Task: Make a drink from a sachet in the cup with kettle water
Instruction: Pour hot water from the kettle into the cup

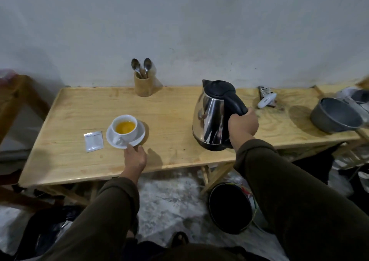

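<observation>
A white cup [124, 128] holding orange-yellow liquid stands on a white saucer [139, 136] left of the table's middle. My left hand [135, 159] touches the saucer's near rim with its fingertips. A silvery sachet [93, 143] lies flat just left of the saucer. The steel kettle [211, 117] with a black lid and handle stands upright on the table to the right. My right hand [242, 126] is closed around its black handle.
A wooden holder [142, 86] with two spoons [140, 66] stands at the back by the wall. A grey pot [335, 115] and a small white device [266, 100] sit at the table's right end. A black bin [229, 208] stands on the floor under the table's front edge.
</observation>
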Available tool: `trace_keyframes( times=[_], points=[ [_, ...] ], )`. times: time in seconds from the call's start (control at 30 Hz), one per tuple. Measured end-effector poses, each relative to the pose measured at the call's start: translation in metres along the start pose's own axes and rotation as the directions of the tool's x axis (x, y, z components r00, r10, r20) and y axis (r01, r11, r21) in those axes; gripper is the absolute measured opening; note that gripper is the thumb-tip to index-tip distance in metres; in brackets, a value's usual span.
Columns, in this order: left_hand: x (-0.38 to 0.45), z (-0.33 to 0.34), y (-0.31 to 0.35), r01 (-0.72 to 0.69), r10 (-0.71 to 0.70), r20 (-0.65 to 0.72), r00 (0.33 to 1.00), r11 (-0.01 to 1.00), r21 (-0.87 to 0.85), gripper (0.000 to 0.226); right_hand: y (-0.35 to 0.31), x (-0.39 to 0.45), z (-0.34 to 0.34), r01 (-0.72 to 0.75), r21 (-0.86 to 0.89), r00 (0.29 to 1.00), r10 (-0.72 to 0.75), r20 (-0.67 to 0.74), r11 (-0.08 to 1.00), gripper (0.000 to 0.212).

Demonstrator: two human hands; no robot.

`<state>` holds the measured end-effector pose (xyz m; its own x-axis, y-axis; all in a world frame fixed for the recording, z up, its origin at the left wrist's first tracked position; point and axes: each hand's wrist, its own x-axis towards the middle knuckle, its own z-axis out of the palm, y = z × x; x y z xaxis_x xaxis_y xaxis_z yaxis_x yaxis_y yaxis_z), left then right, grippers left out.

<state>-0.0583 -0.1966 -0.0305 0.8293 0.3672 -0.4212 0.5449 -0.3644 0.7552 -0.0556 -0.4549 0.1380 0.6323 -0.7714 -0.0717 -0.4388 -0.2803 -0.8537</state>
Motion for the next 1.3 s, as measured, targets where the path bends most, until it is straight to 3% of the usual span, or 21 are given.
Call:
trace_keyframes(
  times=[0.13,0.3,0.53,0.83,0.97,1.3],
  points=[
    [-0.002,0.010,-0.003,-0.034,0.035,-0.026,0.999,0.999,0.038,0.061,0.019,0.006,-0.008,-0.110,0.143,0.992,0.118,-0.047,0.984,0.025],
    [-0.001,0.016,-0.003,-0.042,0.044,-0.021,0.999,0.993,0.110,0.064,0.030,0.014,-0.014,-0.155,0.177,0.984,0.167,-0.053,0.972,0.031],
    [-0.003,0.021,0.002,-0.023,0.026,-0.011,1.000,0.977,0.212,0.059,0.032,0.020,-0.006,-0.144,0.188,0.987,0.154,-0.043,0.972,0.029],
    [-0.001,0.016,-0.001,0.046,-0.045,-0.010,0.999,0.989,0.142,0.068,0.043,0.021,0.004,-0.087,0.147,0.996,0.087,0.006,0.985,0.019],
    [0.000,0.007,-0.007,0.030,-0.039,0.054,0.998,0.985,0.168,0.065,0.043,0.023,0.005,-0.083,0.114,0.997,0.083,0.005,0.990,0.020],
    [0.000,-0.017,-0.006,-0.074,0.037,0.155,0.987,0.968,0.240,0.053,0.033,-0.006,0.010,-0.042,0.150,0.998,0.047,-0.032,0.988,0.055]
  ],
)
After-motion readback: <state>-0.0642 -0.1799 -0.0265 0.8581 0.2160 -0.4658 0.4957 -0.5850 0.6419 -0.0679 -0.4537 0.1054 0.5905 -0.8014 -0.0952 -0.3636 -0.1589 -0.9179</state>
